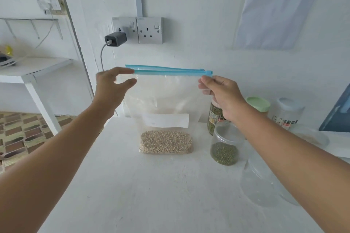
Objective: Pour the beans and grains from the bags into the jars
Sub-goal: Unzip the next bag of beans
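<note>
**Zip bag of pale beans held upright at centre of table**

Clear plastic zip bag point(166, 104) is standing upright on the white table point(132, 185), centre, toward the far edge near the wall. Film is thin, glossy and slightly creased; it is carrying a blank-looking white rectangular label point(166, 120) on the front. Blue zip strip point(166, 71) is running along the top, with the small blue slider point(208, 73) sitting at the right end. The two zip tracks are appearing parted at the left, so the mouth is probably open there; the view is too soft to be sure.

Pale beige beans point(166, 142), small and rounded, are filling only the bottom of the bag in a low, lumpy layer.

Left hand point(111, 87) is reaching to the bag's top left corner, thumb and forefinger spread apart, forefinger tip touching the zip strip. Right hand point(219, 92) is pinching the top right corner just under the slider.

To the right of the bag, a clear round open jar point(225, 143) is holding dark green grains in its base. Behind it a labelled jar of green grains point(214, 117) is standing, partly hidden by the right wrist. Farther right, a green-lidded jar point(258, 103) and a white-lidded jar point(288, 111) are standing. Near right, an empty clear jar point(259, 185) is showing beside the forearm.
</note>
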A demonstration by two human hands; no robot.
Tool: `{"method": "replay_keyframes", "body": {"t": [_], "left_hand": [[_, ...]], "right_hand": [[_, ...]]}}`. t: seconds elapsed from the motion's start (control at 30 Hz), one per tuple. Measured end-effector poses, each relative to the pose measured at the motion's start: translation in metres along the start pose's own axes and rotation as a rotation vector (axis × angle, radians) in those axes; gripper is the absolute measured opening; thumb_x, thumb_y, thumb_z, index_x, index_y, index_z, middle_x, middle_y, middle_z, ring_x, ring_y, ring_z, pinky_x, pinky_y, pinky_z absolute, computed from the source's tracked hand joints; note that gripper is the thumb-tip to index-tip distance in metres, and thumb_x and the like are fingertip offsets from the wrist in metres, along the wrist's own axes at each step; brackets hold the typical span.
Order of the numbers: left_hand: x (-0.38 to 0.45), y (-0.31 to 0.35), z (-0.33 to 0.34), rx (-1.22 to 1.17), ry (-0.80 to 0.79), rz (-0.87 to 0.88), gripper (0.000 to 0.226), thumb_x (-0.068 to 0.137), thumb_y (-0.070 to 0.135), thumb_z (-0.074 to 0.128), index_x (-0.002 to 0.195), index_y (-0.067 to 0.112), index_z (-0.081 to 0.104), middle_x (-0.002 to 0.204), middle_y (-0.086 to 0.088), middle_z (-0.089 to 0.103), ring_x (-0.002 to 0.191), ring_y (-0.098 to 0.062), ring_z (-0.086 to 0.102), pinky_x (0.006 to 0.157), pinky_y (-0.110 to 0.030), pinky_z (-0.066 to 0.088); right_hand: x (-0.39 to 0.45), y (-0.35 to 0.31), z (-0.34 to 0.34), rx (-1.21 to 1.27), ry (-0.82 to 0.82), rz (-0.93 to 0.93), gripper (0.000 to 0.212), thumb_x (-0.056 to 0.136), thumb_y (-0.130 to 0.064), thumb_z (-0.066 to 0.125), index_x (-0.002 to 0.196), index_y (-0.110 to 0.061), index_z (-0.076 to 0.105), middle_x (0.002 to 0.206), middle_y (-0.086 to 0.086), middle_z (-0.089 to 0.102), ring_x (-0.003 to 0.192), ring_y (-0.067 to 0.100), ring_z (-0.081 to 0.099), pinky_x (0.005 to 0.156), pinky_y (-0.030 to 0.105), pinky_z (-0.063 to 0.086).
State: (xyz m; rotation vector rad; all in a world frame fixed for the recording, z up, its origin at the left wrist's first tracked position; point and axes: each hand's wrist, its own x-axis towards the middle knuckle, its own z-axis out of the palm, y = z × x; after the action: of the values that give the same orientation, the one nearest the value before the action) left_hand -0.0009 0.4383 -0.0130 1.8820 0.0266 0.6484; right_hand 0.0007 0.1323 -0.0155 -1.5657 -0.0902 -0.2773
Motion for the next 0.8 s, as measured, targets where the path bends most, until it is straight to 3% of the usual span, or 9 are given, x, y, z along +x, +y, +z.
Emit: {"method": "replay_keyframes", "body": {"t": [0.07,0.17,0.23,0.37,0.47,0.57,0.67,0.8], "left_hand": [[-0.008,0.013,0.006,0.180,0.083,0.134,0.028,0.089,0.029,0.081,0.114,0.040,0.072,0.140,-0.004,0.039,0.135,-0.023,0.036,0.111,-0.026,0.027],[-0.017,0.037,0.021,0.388,0.071,0.313,0.032,0.089,0.043,0.079,0.120,0.037,0.070,0.145,-0.008,0.035,0.138,-0.034,0.028,0.118,-0.040,0.025],[-0.017,0.052,0.035,0.459,-0.024,0.400,0.033,0.089,0.052,0.075,0.119,0.038,0.072,0.140,-0.008,0.042,0.136,-0.034,0.031,0.117,-0.043,0.025],[-0.017,0.082,0.070,0.460,-0.288,0.523,0.031,0.091,0.061,0.068,0.115,0.043,0.076,0.129,-0.003,0.054,0.135,-0.026,0.038,0.107,-0.033,0.023],[-0.022,0.096,0.087,0.430,-0.400,0.519,0.027,0.092,0.055,0.071,0.115,0.041,0.077,0.123,0.004,0.050,0.129,-0.018,0.033,0.107,-0.032,0.024],[-0.025,0.100,0.095,0.357,-0.412,0.541,0.019,0.093,0.045,0.074,0.108,0.035,0.081,0.110,0.010,0.049,0.114,-0.006,0.027,0.109,-0.034,0.028],[-0.025,0.100,0.098,0.364,-0.413,0.536,0.015,0.094,0.042,0.074,0.105,0.035,0.080,0.121,0.002,0.050,0.124,-0.020,0.033,0.104,-0.030,0.026],[-0.024,0.095,0.094,0.425,-0.384,0.560,0.014,0.094,0.042,0.074,0.105,0.035,0.079,0.121,0.002,0.047,0.126,-0.025,0.034,0.104,-0.030,0.025]], "right_hand": [[0.000,0.001,0.001,0.006,-0.006,-0.014,0.017,0.097,-0.025,0.072,0.102,-0.011,0.078,0.090,0.000,0.077,0.068,-0.003,0.067,0.059,0.005,0.045],[-0.001,0.004,0.003,0.025,-0.031,-0.043,0.012,0.095,-0.025,0.074,0.098,-0.014,0.079,0.089,-0.001,0.077,0.075,0.003,0.066,0.069,0.007,0.049],[-0.002,0.005,0.004,0.014,-0.052,-0.050,0.012,0.091,-0.027,0.078,0.096,-0.017,0.081,0.092,0.000,0.077,0.078,0.007,0.061,0.072,0.007,0.048],[-0.003,0.006,0.005,-0.020,-0.100,-0.076,0.009,0.089,-0.025,0.081,0.096,-0.020,0.082,0.089,-0.009,0.077,0.078,-0.002,0.063,0.081,0.011,0.047],[-0.005,0.007,0.003,0.002,-0.127,-0.115,0.005,0.093,-0.020,0.077,0.096,-0.021,0.081,0.088,-0.011,0.079,0.088,-0.003,0.068,0.084,0.009,0.049],[-0.006,0.009,-0.001,0.001,-0.113,-0.116,0.009,0.091,-0.019,0.079,0.100,-0.019,0.082,0.097,-0.004,0.080,0.095,0.000,0.070,0.084,0.006,0.049],[-0.007,0.012,-0.004,-0.019,-0.106,-0.106,0.014,0.090,-0.022,0.081,0.103,-0.017,0.083,0.100,-0.006,0.080,0.097,-0.001,0.070,0.082,0.005,0.048],[-0.008,0.012,-0.008,-0.030,-0.090,-0.085,0.015,0.088,-0.028,0.082,0.103,-0.023,0.083,0.101,-0.010,0.080,0.095,-0.005,0.067,0.082,0.009,0.045]]}}
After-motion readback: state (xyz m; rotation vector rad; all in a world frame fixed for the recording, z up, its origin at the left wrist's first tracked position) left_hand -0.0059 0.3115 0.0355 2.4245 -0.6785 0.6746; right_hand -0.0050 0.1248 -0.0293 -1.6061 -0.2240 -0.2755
